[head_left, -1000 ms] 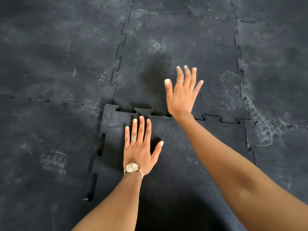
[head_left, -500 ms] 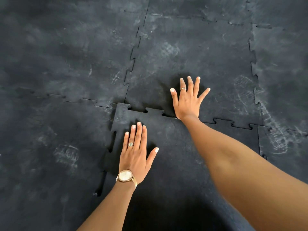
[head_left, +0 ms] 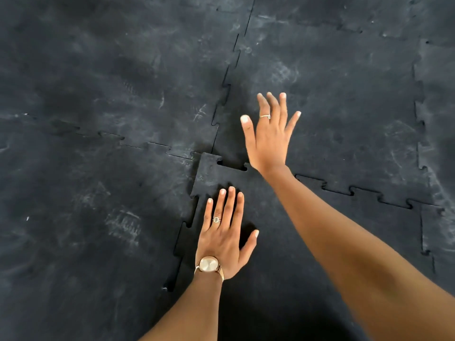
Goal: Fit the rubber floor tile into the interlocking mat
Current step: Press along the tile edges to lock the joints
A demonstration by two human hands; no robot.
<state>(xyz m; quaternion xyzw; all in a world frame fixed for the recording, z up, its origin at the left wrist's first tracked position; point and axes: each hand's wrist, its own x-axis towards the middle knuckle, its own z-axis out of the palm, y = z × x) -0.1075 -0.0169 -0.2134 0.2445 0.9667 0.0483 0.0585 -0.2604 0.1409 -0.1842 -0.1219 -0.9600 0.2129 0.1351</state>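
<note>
A black rubber floor tile (head_left: 283, 242) with jigsaw edges lies in the lower middle, its far-left corner sitting slightly above the surrounding interlocking mat (head_left: 123, 94). My left hand (head_left: 225, 232), with a ring and a gold watch, lies flat on the tile near its left edge, fingers together and thumb out. My right hand (head_left: 269, 136), fingers spread, is over the far seam, reaching onto the neighbouring mat tile; it looks raised a little. Small gaps show along the tile's far and left seams. Neither hand holds anything.
Dark scuffed mat tiles cover the floor all around, with toothed seams running left (head_left: 147, 145), up the middle (head_left: 229, 77) and down the right side (head_left: 418, 107). Pale footprints and dust marks are spread over them.
My right hand has lifted and moved slightly forward off the seam. My left hand stays flat on the tile. The camera has shifted, so the whole scene sits more to the right.
</note>
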